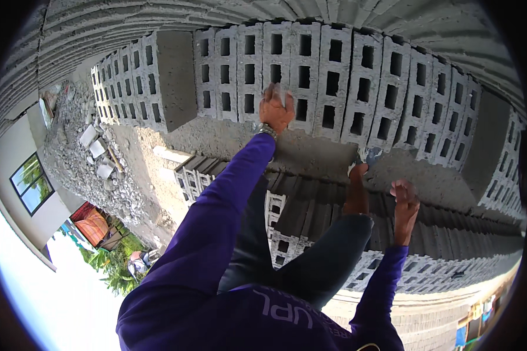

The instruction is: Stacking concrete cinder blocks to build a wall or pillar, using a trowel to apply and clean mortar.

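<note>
Block row [334,66]: hollow concrete blocks standing side by side, cavities outward.
Block stack [439,231]: dark-topped, running alongside, lower in view.
Middle block [276,58]: in the row, under the left hand.
Left hand [277,109]: fingers bent against the hollow face; grip cannot be told.
Right hand [406,205]: over the stack, fingers half curled, holding nothing visible.
Wristwatch [266,128]: left wrist.

You have glare at eight o'clock, where the sky [52,304] is blown out. Sunlight strikes the ground [148,175] toward nine; your blocks [287,58] at twelve sit in soft shade. Fisheye bends the building [26,158] at nine; corners black.
</note>
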Demonstrator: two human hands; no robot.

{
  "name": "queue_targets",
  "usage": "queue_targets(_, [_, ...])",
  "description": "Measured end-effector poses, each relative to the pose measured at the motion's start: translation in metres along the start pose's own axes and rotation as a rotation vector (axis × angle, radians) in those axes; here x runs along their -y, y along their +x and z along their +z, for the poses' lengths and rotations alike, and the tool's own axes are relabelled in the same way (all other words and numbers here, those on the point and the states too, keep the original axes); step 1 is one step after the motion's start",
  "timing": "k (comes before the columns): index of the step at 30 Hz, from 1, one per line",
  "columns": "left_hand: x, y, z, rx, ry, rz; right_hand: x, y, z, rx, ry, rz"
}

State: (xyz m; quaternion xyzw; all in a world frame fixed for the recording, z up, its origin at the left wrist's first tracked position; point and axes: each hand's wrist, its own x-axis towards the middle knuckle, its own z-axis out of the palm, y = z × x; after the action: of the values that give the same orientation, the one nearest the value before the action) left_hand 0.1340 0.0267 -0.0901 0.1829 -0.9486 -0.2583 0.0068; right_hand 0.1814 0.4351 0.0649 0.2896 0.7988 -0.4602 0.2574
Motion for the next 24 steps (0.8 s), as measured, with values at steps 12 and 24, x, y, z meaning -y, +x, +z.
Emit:
queue_targets(12, [0.238, 0.224, -0.009, -0.242, 0.412, -0.014, 0.012, -0.045, 0.284, 0.727, -0.390, -0.412])
queue_targets(24, [0.279, -0.127, -0.055, 0.029, 0.384, -0.478, -0.011, -0.013, 0.286, 0.665, 0.056, 0.082])
